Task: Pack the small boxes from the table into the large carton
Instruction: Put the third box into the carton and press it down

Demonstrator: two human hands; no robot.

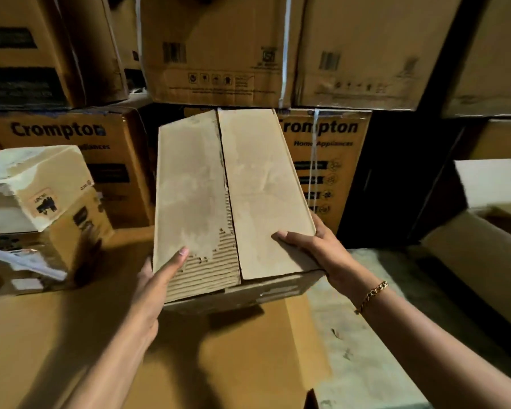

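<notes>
Small box (233, 196) is gripped at its near corners by left hand (152, 287) and right hand (319, 249), thumbs on top, fingers round its sides, likely to carry it level.

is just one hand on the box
No, the left hand and the right hand both grip the box at its near corners.
</notes>
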